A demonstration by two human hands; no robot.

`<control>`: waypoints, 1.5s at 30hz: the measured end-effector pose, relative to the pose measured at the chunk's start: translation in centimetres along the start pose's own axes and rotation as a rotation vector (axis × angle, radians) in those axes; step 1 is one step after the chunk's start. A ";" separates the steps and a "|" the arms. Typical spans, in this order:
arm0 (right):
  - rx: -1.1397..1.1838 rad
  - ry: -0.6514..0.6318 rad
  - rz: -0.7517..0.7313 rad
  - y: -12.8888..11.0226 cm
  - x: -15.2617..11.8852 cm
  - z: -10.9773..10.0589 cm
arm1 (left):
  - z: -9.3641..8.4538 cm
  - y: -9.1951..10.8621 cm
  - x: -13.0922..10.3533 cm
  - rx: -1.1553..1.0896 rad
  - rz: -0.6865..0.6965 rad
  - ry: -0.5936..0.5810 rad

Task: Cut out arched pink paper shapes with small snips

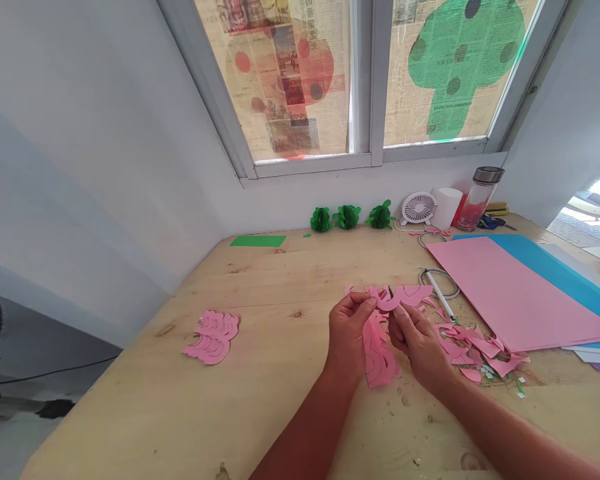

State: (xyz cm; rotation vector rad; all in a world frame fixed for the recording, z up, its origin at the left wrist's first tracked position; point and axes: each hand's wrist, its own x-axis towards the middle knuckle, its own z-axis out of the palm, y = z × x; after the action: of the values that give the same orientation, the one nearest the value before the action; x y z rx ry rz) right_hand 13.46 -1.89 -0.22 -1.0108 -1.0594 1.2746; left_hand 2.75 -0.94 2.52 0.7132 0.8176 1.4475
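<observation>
My left hand [347, 333] pinches a curved piece of pink paper [387, 305] between thumb and fingers. My right hand [420, 341] is closed beside it, around a pair of scissors whose dark blade [391, 292] shows at the paper; the handles are mostly hidden by the fingers. Under both hands lies more pink paper [381, 365] with curved outlines drawn on it. To the left, a stack of cut scalloped pink pieces [214, 337] rests on the wooden table [275, 400]. Pink scraps [480, 350] are heaped to the right of my right hand.
A white pen [441, 295] lies by a coiled cable [453, 283]. Large pink sheets [515, 293] and blue sheets [560, 273] cover the right side. Along the wall stand green paper ornaments [347, 217], a small fan [418, 208] and a glass bottle [477, 200]. A green strip [258, 241] lies at back left.
</observation>
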 end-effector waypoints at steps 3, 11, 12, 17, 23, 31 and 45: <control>0.011 -0.036 -0.021 -0.3 -0.2 0.1 | -0.1 0.2 0.1 -0.028 0.003 -0.009; -0.023 -0.198 0.003 0.8 -0.5 -0.5 | 0.0 0.6 0.0 -0.040 0.002 -0.053; -0.017 -0.203 0.010 1.0 -0.5 -0.5 | 0.0 0.6 0.0 -0.046 -0.003 -0.071; -0.025 -0.198 0.014 1.0 -0.6 -0.5 | 0.2 0.7 -0.2 -0.052 -0.002 -0.112; -0.048 -0.168 0.020 0.7 -0.7 -0.3 | 0.1 0.3 -0.3 -0.047 -0.012 -0.085; -0.164 -0.080 -0.025 0.8 -0.6 -0.4 | 0.3 0.0 -0.2 -0.005 -0.027 -0.023; -0.215 -0.012 -0.063 1.2 -0.5 -0.4 | 1.0 0.3 -0.7 0.013 -0.037 0.009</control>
State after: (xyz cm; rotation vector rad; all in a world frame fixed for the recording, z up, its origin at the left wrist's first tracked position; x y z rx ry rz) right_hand 13.62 -2.37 -1.46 -1.1230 -1.2479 1.1336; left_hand 3.38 -1.54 3.37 0.6987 0.8436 1.4146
